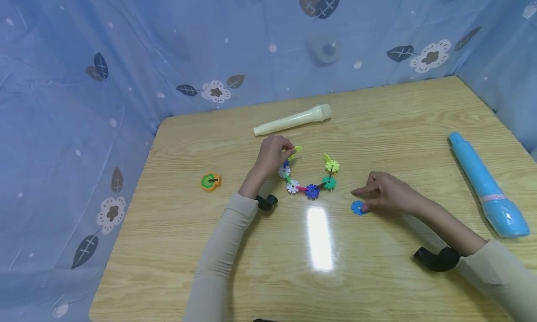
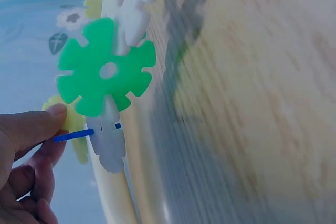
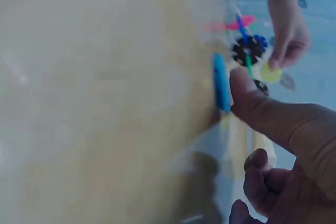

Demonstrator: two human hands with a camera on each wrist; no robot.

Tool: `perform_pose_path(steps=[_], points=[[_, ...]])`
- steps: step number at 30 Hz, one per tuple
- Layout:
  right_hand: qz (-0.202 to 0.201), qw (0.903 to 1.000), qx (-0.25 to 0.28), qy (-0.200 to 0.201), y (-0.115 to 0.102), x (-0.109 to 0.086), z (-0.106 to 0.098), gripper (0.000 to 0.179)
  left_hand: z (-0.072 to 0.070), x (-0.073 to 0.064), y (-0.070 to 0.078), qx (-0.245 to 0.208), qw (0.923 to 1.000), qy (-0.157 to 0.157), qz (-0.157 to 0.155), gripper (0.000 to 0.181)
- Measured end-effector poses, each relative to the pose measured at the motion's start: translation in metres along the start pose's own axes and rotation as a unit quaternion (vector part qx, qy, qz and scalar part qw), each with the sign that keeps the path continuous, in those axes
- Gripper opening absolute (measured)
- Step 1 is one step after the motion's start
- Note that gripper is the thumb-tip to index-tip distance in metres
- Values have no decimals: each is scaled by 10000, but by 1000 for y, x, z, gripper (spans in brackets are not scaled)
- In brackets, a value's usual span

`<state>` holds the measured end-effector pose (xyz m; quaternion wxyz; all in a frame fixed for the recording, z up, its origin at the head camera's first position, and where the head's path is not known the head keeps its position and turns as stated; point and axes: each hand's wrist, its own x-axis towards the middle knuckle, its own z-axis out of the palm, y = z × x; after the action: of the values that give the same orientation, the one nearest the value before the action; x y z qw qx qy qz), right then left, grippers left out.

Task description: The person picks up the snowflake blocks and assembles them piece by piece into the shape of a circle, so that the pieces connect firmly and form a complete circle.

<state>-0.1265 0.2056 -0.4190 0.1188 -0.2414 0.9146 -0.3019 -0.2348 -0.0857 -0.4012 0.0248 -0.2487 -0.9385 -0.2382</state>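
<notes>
My left hand [image 1: 271,155] pinches a yellow snowflake disc [image 2: 77,142] between thumb and fingers, at the left end of a curved chain of interlocking plastic discs. Along that chain are a green disc [image 2: 105,66], white discs [image 1: 292,187], a dark blue disc [image 1: 312,191] and a teal disc [image 1: 329,182]; another yellow disc [image 1: 332,166] stands near its other end. My right hand [image 1: 388,191] is low over the table, its thumb tip at a loose blue disc [image 1: 358,208]. The index finger points left, apart from the thumb.
A cream toy microphone [image 1: 293,120] lies behind the chain. On the right is a blue wrapped microphone [image 1: 488,187]. A small orange-and-green tree piece [image 1: 210,181] sits to the left on the wooden table [image 1: 168,256]. A blue patterned cloth [image 1: 251,37] hangs behind.
</notes>
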Motion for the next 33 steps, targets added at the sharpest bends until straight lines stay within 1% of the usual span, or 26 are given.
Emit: perform_pose_path(steps=[2, 5, 7, 8, 11, 14, 16, 17, 20, 21, 23, 24, 27, 30, 33], points=[[-138, 9997, -184, 79, 0, -3, 5, 43, 1, -1, 0, 2, 10000, 32, -3, 12], [-313, 9981, -371, 375, -2, -1, 9, 35, 2, -1, 1, -20, 10000, 84, 28, 11], [-355, 9964, -501, 588, -2, 3, 9, 30, 3, -1, 1, -53, 9999, 93, 62, 11], [-312, 9960, -531, 654, -1, 6, 8, 27, 4, -2, 2, -62, 9999, 96, 73, 11], [-12, 9958, -576, 714, 2, 14, 2, 25, 6, -2, 3, -100, 9999, 97, 81, 11], [508, 9951, -429, 726, 8, 24, -7, 23, 7, -2, 4, -119, 9998, 87, 94, 11], [756, 9922, -326, 934, 13, 33, -13, 20, 8, -3, 5, -130, 9998, 67, 100, 11], [824, 9901, -255, 1111, 15, 38, -15, 18, 8, -3, 5, -131, 9998, 63, 104, 11], [900, 9830, 219, 1587, 11, 59, -20, 13, 10, -4, 5, -86, 9998, 53, 155, 11], [939, 9809, 518, 1624, 6, 67, -21, 14, 10, -4, 5, -86, 9998, 69, 176, 11], [995, 9757, 1212, 1533, -7, 83, -21, 17, 10, -5, 6, -72, 9996, 128, 247, 11], [1085, 9716, 1560, 1407, -14, 90, -21, 20, 10, -5, 6, -71, 9994, 161, 297, 10], [1374, 9583, 2258, 1089, -29, 109, -17, 25, 10, -5, 8, -112, 9985, 286, 450, 10], [1605, 9489, 2515, 1027, -36, 121, -11, 25, 10, -6, 10, -111, 9975, 371, 586, 10], [1699, 9444, 2627, 1012, -39, 126, -7, 25, 10, -7, 11, -107, 9968, 438, 663, 9]])
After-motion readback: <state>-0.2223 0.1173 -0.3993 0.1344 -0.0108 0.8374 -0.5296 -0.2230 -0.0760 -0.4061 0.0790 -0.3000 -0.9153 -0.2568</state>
